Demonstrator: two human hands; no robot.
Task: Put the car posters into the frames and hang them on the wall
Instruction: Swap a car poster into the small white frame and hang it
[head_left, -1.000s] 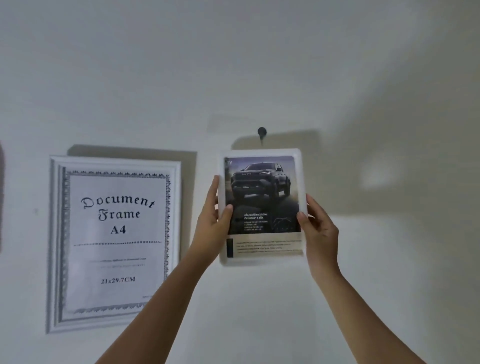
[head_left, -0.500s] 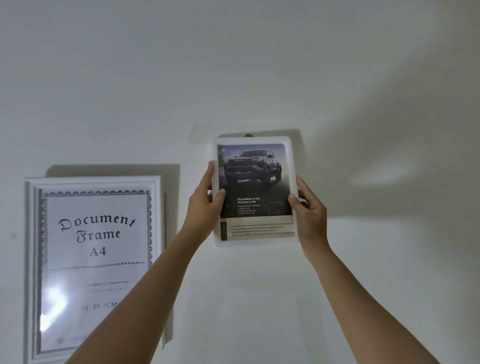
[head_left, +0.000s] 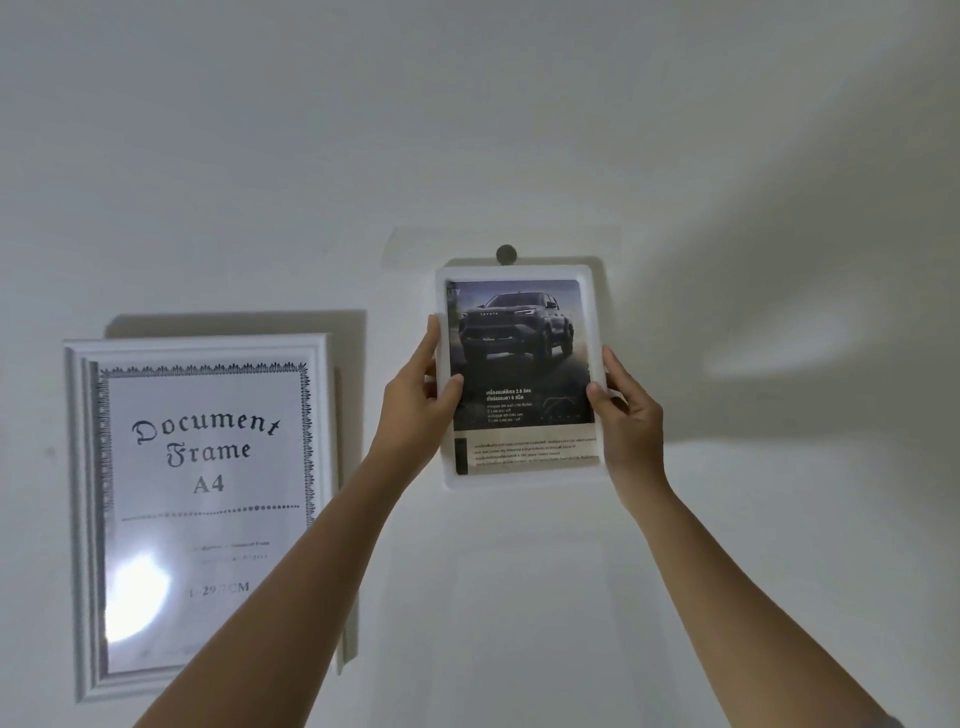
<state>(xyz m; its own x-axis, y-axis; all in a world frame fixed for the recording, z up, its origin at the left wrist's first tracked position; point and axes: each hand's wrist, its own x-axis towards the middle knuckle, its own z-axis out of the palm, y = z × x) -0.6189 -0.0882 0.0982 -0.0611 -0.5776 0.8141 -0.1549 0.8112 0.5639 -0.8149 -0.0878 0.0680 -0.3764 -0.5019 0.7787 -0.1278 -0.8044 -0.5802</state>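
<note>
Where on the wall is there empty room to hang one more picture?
The widest bare wall is right of the car poster frame, past the right hand. More is above the hook. It is crowded between that frame and the Document Frame, where the left hand and arm sit.

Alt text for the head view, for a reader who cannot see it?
Two bare hands, left hand and right hand, hold a white frame with a dark truck poster against a white wall, just below a dark wall hook. A larger document frame hangs to its left.
</note>
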